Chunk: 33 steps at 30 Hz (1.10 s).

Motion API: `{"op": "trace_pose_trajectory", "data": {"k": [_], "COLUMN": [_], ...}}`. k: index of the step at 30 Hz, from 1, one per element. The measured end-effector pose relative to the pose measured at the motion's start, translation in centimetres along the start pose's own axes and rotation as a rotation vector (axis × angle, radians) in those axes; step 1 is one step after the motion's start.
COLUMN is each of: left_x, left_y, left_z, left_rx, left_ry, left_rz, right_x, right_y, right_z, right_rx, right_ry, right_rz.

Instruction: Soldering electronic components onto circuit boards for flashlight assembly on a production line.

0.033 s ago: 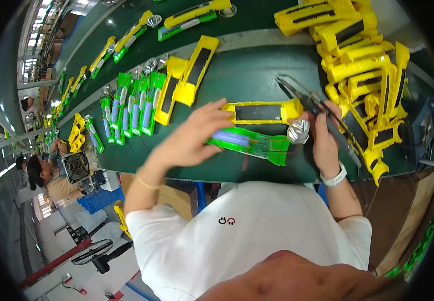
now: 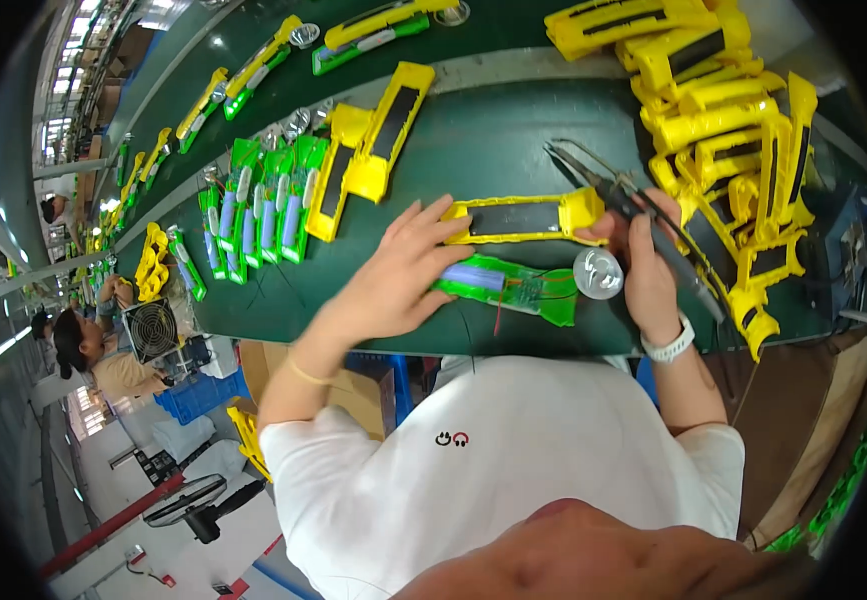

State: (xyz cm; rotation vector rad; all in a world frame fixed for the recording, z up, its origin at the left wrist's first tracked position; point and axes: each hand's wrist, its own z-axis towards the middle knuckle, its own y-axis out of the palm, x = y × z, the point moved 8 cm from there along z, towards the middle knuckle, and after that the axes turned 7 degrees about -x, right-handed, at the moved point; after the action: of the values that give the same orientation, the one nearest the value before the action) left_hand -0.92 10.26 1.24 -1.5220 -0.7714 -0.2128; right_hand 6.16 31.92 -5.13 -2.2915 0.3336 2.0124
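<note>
A yellow plastic housing with a dark panel [image 2: 513,220] lies across the green bench in front of me. On my side of it is a green casing [image 2: 556,312], fitted with a blue cylindrical cell, a small board and thin wires. Beside its right end sits a round silvery reflector [image 2: 598,273]. My left hand [image 2: 393,268] closes over the casing's left end, its upper fingertips touching the housing. My right hand [image 2: 651,270] grips a dark two-pronged tool with a cable [image 2: 691,282]; its prongs point up and left. My right fingertips are near the housing's right end.
Yellow housings [image 2: 718,115] are heaped at the right. Green casings with blue cells [image 2: 268,215] stand in a row at left, beside two yellow housings [image 2: 383,140]. Paired parts [image 2: 378,35] lie on the far belt. Another person [image 2: 118,370] works at far left near a fan [image 2: 153,332].
The reflector has tipped, so its round face now shows. The green casing and both my hands have shifted slightly; my right hand still holds the tool.
</note>
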Motion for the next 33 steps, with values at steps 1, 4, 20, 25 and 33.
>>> {"op": "trace_pose_trajectory", "data": {"k": [1,4,20,25,33], "left_x": [0.2,-0.6,2.9,2.7,2.6], "left_y": [0.8,2.2,2.1,1.8,1.5], "left_z": [-0.3,-1.7,1.1,1.1,1.9], "left_rx": [0.081,0.305,0.564,0.538,0.462], "left_ry": [-0.024,-0.076,0.157,-0.017,-0.124], "left_rz": [0.047,0.168,-0.069,-0.010,-0.012], "right_x": [-0.4,-1.6,-1.6,-1.5,-1.1], "right_y": [0.3,-0.1,-1.0,-0.2,-0.1], "right_z": [0.0,-0.5,-6.1,-5.7,-5.6], "right_rx": [-0.011,0.076,0.147,0.069,0.024], "right_ry": [-0.030,-0.153,-0.309,-0.269,-0.338], "right_rz": [0.009,-0.028,0.242,0.166,-0.046]}}
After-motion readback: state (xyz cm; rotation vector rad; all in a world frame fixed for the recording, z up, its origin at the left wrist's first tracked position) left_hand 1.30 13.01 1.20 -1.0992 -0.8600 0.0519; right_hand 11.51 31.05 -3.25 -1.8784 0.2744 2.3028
